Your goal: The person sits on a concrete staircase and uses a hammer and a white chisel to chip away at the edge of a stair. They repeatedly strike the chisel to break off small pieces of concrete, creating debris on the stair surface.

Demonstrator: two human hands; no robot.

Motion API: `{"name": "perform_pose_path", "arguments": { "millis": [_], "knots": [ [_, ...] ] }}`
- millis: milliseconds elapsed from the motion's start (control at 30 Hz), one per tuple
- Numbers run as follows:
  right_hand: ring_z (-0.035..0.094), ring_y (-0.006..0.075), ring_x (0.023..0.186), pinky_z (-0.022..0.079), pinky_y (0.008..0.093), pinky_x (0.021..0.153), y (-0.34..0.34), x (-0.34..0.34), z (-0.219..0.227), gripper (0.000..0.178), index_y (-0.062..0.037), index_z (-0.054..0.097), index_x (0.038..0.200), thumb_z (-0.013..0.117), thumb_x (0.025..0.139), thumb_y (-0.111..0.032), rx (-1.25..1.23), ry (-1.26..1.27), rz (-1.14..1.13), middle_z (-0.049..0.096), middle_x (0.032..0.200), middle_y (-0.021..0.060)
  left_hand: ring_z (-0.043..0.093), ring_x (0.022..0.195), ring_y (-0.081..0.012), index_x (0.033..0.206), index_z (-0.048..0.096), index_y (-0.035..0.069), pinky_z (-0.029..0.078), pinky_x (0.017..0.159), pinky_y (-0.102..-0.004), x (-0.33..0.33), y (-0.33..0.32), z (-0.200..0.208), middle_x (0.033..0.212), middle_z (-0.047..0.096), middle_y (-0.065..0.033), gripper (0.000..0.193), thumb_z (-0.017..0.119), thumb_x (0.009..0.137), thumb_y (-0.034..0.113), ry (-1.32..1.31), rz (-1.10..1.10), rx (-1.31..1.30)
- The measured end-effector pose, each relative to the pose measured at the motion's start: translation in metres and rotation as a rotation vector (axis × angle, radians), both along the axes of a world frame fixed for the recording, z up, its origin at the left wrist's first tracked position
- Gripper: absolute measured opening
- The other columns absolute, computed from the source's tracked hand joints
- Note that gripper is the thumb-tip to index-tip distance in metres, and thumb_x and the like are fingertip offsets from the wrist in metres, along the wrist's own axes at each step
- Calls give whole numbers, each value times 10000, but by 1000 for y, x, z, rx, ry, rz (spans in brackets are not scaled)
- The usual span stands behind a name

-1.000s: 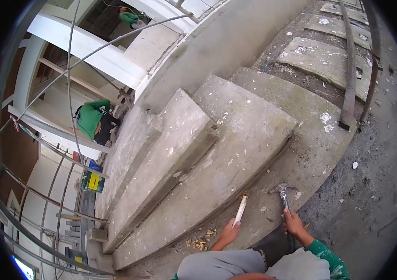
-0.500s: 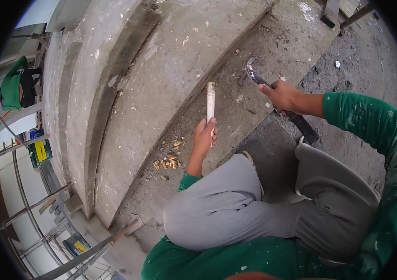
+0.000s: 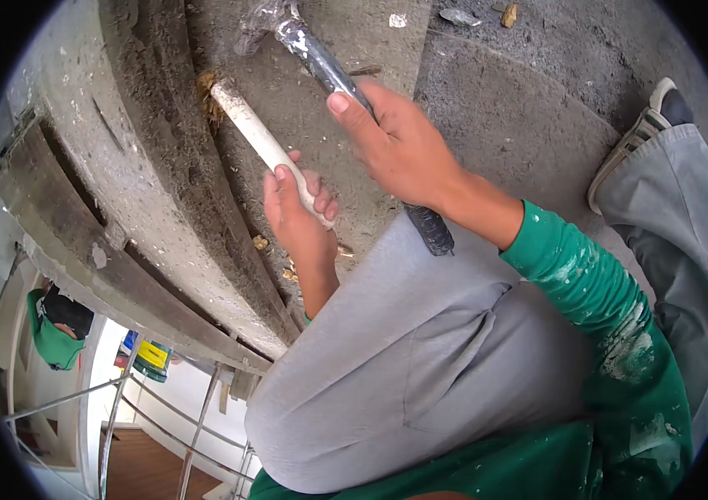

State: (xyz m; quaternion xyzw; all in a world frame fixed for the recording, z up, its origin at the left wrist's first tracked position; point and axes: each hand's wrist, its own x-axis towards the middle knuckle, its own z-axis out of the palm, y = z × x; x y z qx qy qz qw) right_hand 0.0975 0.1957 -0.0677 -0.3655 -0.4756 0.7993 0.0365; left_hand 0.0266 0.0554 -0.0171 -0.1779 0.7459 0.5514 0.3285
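My left hand [image 3: 300, 221] is closed around a pale, whitish rod [image 3: 251, 129], held at a slant. The rod's far tip meets crumbly yellow-brown material [image 3: 206, 87] at the foot of the concrete step's riser [image 3: 179, 133]. What the rod is made of I cannot tell. In my right hand [image 3: 404, 146] is a hammer [image 3: 321, 58], gripped by its black handle with the thumb along the top. Its worn metal head, blurred, is raised above and slightly right of the rod's tip. The handle's butt hangs over my grey-trousered knee.
Curved concrete steps [image 3: 92, 250] lie to the left. Yellowish chips [image 3: 261, 242] are scattered by the riser below my left hand. Metal railings [image 3: 196, 425] run at the lower left, near a person in green [image 3: 58, 333]. My shoe [image 3: 633, 142] rests on rough ground at right.
The view has turned and come closer to the steps. The rod's tip now meets the riser's foot, and the hammer has come over near it. Both hands keep their holds.
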Motion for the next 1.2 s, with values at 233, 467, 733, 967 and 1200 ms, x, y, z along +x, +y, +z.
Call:
{"name": "perform_pose_path", "arguments": {
  "millis": [233, 467, 733, 967, 1200],
  "knots": [
    [644, 295, 552, 479, 423, 531, 11, 12, -6, 466, 13, 594, 925, 616, 1062, -432, 96, -48, 38, 639, 659, 188, 419, 612, -83, 1237, 507, 47, 339, 502, -232, -2, 20, -5, 783, 433, -8, 339, 467, 1137, 369, -21, 50, 49],
    [721, 250, 560, 560, 365, 490, 0, -7, 4, 449, 47, 549, 938, 598, 1081, -377, -264, 60, -10, 700, 674, 166, 405, 580, -73, 1244, 478, 33, 316, 467, -216, 3, 31, -5, 769, 446, -13, 427, 512, 1118, 439, 58, 91, -49],
    [725, 217, 561, 594, 348, 504, 5, -24, 1, 462, 37, 545, 920, 557, 1099, -388, -79, 50, 142, 688, 654, 148, 403, 586, -62, 1249, 485, 27, 323, 474, -216, 6, 46, -7, 781, 447, -9, 454, 539, 1107, 455, 58, 118, -26],
    [673, 176, 537, 544, 318, 486, 32, -28, 20, 466, 34, 604, 972, 547, 1102, -410, -62, 15, -157, 645, 646, 110, 393, 591, -67, 1239, 479, 24, 333, 476, -239, 6, 60, -3, 806, 450, -16, 411, 541, 1112, 410, 38, 178, 45],
    [591, 161, 481, 471, 305, 449, 45, -44, 20, 444, -12, 623, 994, 541, 1106, -435, -100, -44, 217, 620, 654, 61, 408, 613, -77, 1135, 470, 49, 345, 488, -247, 0, 71, 2, 835, 446, -15, 298, 544, 1117, 338, 19, 111, 26]
  ]
}}
